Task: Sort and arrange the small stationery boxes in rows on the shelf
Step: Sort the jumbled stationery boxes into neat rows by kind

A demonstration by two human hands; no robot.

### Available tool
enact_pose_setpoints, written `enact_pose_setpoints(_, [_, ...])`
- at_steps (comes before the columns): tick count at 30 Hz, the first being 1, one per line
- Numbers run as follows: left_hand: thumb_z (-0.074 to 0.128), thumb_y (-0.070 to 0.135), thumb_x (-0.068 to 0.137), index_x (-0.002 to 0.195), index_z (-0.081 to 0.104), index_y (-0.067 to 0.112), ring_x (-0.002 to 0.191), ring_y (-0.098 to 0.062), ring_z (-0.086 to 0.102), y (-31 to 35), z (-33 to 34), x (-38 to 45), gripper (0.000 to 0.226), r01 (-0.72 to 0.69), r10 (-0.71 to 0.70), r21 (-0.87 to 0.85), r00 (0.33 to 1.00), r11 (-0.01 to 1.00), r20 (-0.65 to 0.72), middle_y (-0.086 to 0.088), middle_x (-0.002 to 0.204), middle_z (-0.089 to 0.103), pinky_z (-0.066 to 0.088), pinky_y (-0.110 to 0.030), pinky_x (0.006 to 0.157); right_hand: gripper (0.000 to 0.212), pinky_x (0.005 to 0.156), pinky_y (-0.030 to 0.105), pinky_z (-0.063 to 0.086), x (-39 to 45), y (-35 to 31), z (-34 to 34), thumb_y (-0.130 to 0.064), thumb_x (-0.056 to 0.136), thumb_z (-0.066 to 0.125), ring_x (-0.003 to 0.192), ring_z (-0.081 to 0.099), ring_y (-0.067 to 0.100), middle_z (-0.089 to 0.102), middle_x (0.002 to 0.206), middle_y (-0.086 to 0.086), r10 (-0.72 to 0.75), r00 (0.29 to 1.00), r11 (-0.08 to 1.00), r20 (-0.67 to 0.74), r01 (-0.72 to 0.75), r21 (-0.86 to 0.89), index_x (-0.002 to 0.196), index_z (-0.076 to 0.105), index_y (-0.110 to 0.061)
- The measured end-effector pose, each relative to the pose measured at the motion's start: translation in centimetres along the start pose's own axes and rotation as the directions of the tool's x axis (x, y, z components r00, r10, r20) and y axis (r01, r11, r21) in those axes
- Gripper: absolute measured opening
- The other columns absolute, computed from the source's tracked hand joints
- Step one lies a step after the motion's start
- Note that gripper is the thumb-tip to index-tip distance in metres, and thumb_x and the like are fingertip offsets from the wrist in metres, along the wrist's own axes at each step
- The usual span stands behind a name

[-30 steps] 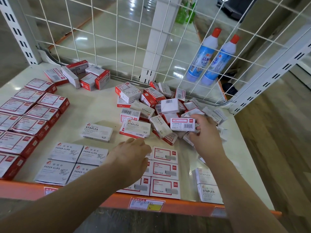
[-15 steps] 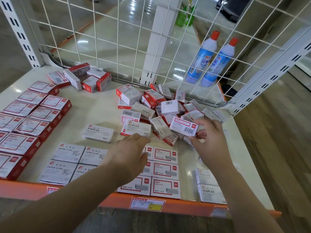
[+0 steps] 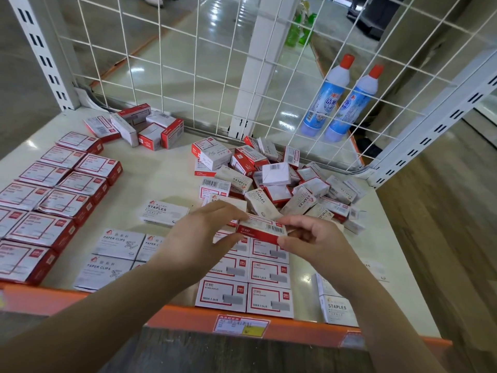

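Both left hand (image 3: 204, 232) and right hand (image 3: 314, 238) pinch one red-white staple box (image 3: 262, 230), squaring it for the row (image 3: 269, 273) at 6 o'clock.

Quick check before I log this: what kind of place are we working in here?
Most likely a retail shop or stockroom. The shelf has an orange front rail carrying a price label, a white wire grid back, and cleaner bottles stocked behind it. Both hands hold a red stationery box.

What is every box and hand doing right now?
Red-and-white box: held above the rows, pinched by both hands.
Left hand: pinching its left end.
Right hand: pinching its right end.
Box pile: jumbled, unsorted.
Paper clip boxes: flat, in rows.
Loose staples box: lying flat, alone.
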State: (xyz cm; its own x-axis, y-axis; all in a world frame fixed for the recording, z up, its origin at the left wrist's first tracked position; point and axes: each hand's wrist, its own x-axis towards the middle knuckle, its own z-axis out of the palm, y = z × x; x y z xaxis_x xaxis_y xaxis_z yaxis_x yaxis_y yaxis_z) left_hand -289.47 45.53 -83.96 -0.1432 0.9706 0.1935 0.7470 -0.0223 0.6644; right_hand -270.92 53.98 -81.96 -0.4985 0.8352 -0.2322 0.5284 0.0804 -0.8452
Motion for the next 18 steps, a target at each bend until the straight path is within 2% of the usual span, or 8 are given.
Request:
enact_pose_setpoints(2, [0.058, 0.027, 0.089, 0.116, 0.063, 0.023, 0.094, 0.003, 0.047, -0.3, -0.1, -0.2, 0.028, -0.028, 0.028, 0.015, 1.0, 1.0, -0.008, 0.016, 0.113, 0.057, 0.03, 0.002, 0.067, 0.024, 0.079, 0.026, 0.056, 0.1, 0.2, 0.2, -0.02, 0.081, 0.068, 0.089, 0.066, 0.013, 0.07, 0.094, 0.001, 0.008, 1.0, 1.0, 0.018, -0.008, 0.003, 0.1, 0.064, -0.033])
enact_pose_setpoints(5, [0.056, 0.026, 0.091, 0.108, 0.068, 0.015, 0.085, -0.012, 0.062, -0.7, -0.4, -0.4, 0.023, -0.085, 0.088, 0.094, 0.996, 0.992, -0.029, 0.003, 0.103, 0.068, 0.034, -0.006, 0.063, 0.032, 0.078, 0.021, 0.055, 0.1, 0.2, 0.5, -0.023, 0.082, 0.067, 0.089, 0.066, 0.007, 0.069, 0.098, -0.007, 0.006, 0.999, 1.0, 0.054, -0.005, -0.018, 0.112, 0.062, -0.029])
enact_pose_setpoints(8, [0.046, 0.031, 0.094, 0.111, 0.063, 0.018, 0.083, -0.008, 0.054, -0.9, -0.7, -0.3, 0.027, 0.039, -0.038, 0.076, 0.999, 0.996, -0.016, 0.005, 0.101, 0.063, 0.045, -0.019, 0.066, 0.039, 0.078, 0.019, 0.053, 0.0, 0.0, 1.0, -0.024, 0.083, 0.068, 0.091, 0.062, 0.002, 0.063, 0.106, -0.015, -0.021, 0.997, 0.993, 0.073, 0.029, -0.115, 0.119, 0.056, -0.033])
enact_pose_setpoints(10, [0.042, 0.032, 0.095, 0.1, 0.061, 0.022, 0.079, -0.008, 0.056, -0.9, -1.0, 0.0, 0.022, 0.141, -0.141, 0.029, 0.99, 0.99, 0.023, 0.008, 0.092, 0.061, 0.05, -0.023, 0.069, 0.04, 0.081, 0.016, 0.05, -0.1, -0.2, 1.5, -0.02, 0.084, 0.066, 0.095, 0.056, -0.004, 0.057, 0.109, -0.022, -0.053, 0.996, 0.982, 0.065, 0.064, -0.18, 0.116, 0.051, -0.04])
enact_pose_setpoints(13, [0.042, 0.031, 0.096, 0.086, 0.054, 0.028, 0.075, -0.003, 0.058, -1.0, -1.1, 0.3, 0.016, 0.306, -0.286, -0.114, 0.944, 0.945, 0.163, 0.013, 0.082, 0.06, 0.052, -0.016, 0.062, 0.051, 0.076, 0.004, 0.04, -0.5, -0.5, 2.1, -0.017, 0.086, 0.064, 0.098, 0.046, -0.015, 0.045, 0.107, -0.035, -0.104, 0.993, 0.956, 0.059, 0.116, -0.268, 0.12, 0.039, -0.046])
enact_pose_setpoints(18, [0.044, 0.03, 0.095, 0.086, 0.06, 0.026, 0.078, -0.006, 0.064, -1.3, -1.0, 0.2, 0.018, 0.427, -0.35, -0.241, 0.886, 0.872, 0.303, 0.011, 0.083, 0.065, 0.056, -0.02, 0.066, 0.044, 0.07, 0.002, 0.037, -0.4, -0.6, 2.7, -0.021, 0.085, 0.065, 0.095, 0.046, -0.015, 0.045, 0.1, -0.035, -0.152, 0.986, 0.913, 0.061, 0.164, -0.374, 0.112, 0.04, -0.046])
